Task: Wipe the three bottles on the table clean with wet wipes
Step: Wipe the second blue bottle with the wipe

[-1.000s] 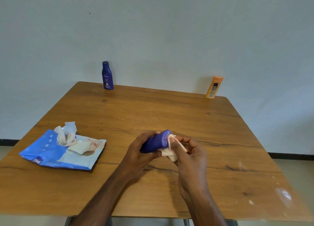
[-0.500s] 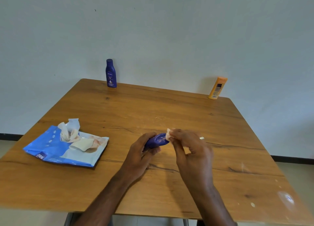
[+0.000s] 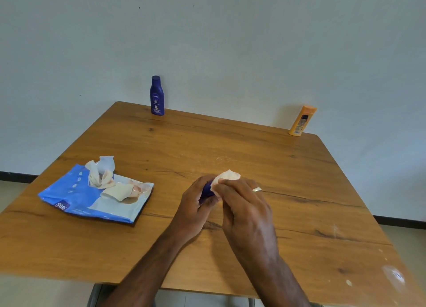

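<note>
My left hand [image 3: 196,203] is wrapped around a small dark blue bottle [image 3: 207,190], which is mostly hidden by both hands. My right hand [image 3: 242,203] presses a white wet wipe [image 3: 227,176] against the bottle's far end. A taller dark blue bottle [image 3: 157,96] stands upright at the table's far left edge. An orange bottle [image 3: 302,121] stands at the far right corner, leaning against the wall. The blue wet wipe pack [image 3: 76,196] lies on the left of the table with wipes sticking out of its open flap.
The wooden table [image 3: 299,191] is pushed against a plain pale wall. White smudges mark its near right corner. A metal table leg shows below the front edge.
The small bottle has turned in my left hand and is now more covered. My right hand has slid the wipe up over the bottle's end. The camera view has shifted slightly.
</note>
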